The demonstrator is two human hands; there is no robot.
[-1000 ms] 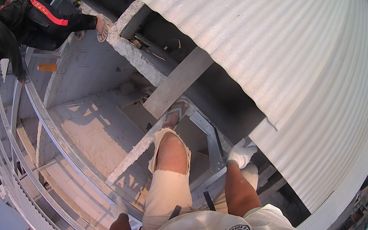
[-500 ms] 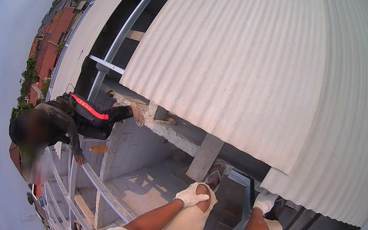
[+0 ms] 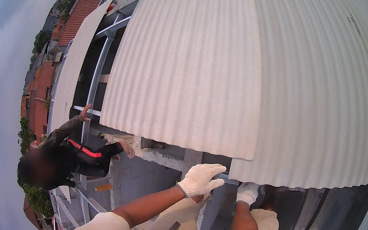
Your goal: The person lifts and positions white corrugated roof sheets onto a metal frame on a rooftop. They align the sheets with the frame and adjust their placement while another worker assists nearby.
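Note:
My left hand [image 3: 202, 179], in a white knit glove, is raised just below the lower edge of a pale corrugated roofing sheet [image 3: 185, 76]. Its fingers are stretched out with the thumb apart, and it holds nothing. Beside it to the right, my gloved right hand [image 3: 247, 194] is closed at the lower edge of a second corrugated sheet [image 3: 313, 97]. That edge hides its fingertips, so I cannot see whether it grips the sheet or the frame beneath. The first sheet's right side overlaps the second.
A co-worker [image 3: 70, 154] in dark clothes crouches at the left, one hand raised by a metal roof frame [image 3: 100, 67]. A rough concrete wall top [image 3: 162, 158] runs under the sheets. Deep drops lie below, with wooden planks [image 3: 301, 222] at right. Tiled roofs [image 3: 84, 15] stand far left.
My left hand has lifted off my knee up toward the sheet edge and opened. My right hand stays at the sheet's edge. The co-worker's arm has risen to the frame, and the view has shifted.

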